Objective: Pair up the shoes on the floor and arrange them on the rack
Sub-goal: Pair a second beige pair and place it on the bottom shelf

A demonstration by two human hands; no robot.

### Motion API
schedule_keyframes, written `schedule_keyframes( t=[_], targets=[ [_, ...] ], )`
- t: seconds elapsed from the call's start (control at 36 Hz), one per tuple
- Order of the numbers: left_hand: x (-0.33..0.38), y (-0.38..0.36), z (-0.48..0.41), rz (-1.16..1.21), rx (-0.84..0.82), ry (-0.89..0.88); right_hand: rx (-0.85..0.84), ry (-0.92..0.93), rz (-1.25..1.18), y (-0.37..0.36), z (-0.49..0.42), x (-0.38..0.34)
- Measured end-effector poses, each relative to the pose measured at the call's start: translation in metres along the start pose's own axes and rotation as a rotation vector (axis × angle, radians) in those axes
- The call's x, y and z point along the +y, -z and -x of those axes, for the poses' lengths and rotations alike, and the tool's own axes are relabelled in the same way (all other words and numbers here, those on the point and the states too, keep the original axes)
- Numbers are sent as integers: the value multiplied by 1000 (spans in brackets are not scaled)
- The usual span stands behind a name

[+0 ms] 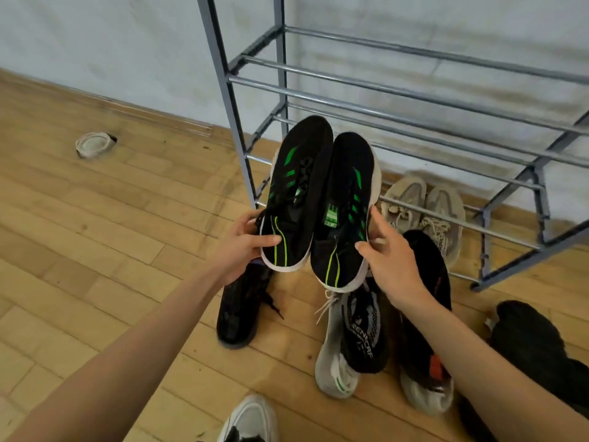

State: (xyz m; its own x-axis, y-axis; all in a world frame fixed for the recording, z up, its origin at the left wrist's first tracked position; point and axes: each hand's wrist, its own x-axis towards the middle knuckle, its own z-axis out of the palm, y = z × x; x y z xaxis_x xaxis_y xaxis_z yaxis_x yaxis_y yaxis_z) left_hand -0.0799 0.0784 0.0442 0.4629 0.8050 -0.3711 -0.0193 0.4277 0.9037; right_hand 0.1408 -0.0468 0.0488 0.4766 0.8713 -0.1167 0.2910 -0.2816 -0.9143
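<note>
The left hand [245, 242] curls round the heel of a black shoe [299, 186], thumb on top and fingers behind. The right hand [392, 263] grips the heel of the matching shoe [344, 202], one digit stretched up its outer edge. The hands hold both shoes up side by side, touching, toes towards the metal rack [414, 87] just beyond. The shoes are black with green stripes, yellow-green heel lines and white soles.

Looking like a home entryway or spare room, wooden plank floor [95, 234] running up to a plain white wall [95, 43], metal shoe rack [414, 90] standing by it, worn shoes [237, 314] lying scattered in front.
</note>
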Motion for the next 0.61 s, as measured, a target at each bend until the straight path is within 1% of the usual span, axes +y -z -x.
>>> schedule_keyframes(
  t=[0.11, 0.22, 0.28, 0.33, 0.44, 0.61],
  targets=[
    [30, -7, -32, 9, 64, -12, 44, -34, -67, 5, -41, -22],
    [61, -15, -63, -20, 94, -60, 16, -53, -143, 7, -83, -43],
    [74, -18, -77, -24, 114, -69, 17, -91, -125, 6, -100, -51],
    [84, -21, -90, -32, 141, -64, 26, -133, -180, 3, -114, -58],
    [96, -20, -113, -94, 185, -59, 31, -206, -244, -5, -132, -67],
    [99, -14, -133, -190, 242, -73, 23, -204, -239, -14, -148, -73]
  ],
)
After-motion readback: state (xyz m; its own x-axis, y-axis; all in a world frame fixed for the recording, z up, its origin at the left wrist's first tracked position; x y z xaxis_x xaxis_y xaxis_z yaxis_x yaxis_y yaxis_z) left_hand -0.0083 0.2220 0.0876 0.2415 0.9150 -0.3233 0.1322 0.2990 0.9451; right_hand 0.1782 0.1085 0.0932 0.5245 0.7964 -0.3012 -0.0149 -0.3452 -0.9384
